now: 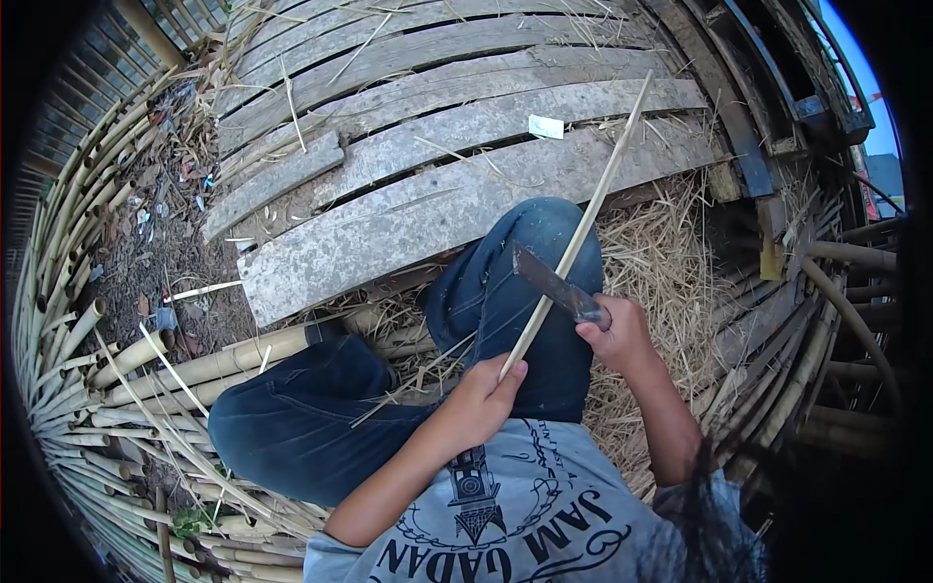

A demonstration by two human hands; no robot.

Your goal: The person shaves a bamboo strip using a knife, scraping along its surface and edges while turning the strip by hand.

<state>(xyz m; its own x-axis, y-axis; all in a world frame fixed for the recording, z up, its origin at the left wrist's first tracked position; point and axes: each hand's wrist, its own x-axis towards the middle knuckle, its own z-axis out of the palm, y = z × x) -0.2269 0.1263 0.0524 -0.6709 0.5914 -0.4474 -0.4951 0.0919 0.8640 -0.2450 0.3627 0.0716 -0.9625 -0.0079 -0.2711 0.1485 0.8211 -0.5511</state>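
Observation:
A long pale bamboo strip (595,199) slants across my right knee, its far end reaching over the wooden slats. My left hand (485,398) is closed around its near end. In my right hand (620,335) is a machete (556,282) with a broad, dark, squared-off blade, gripped by the handle. The blade crosses the strip over my thigh and appears to touch it. Part of the handle is hidden inside my right fist.
Weathered wooden slats (389,228) form a low platform in front of me. Straw-like shavings (661,243) pile up on the right. Bamboo poles (219,364) lie at the left, and a small white packet (546,126) rests on the slats. Timber beams (748,146) stand at right.

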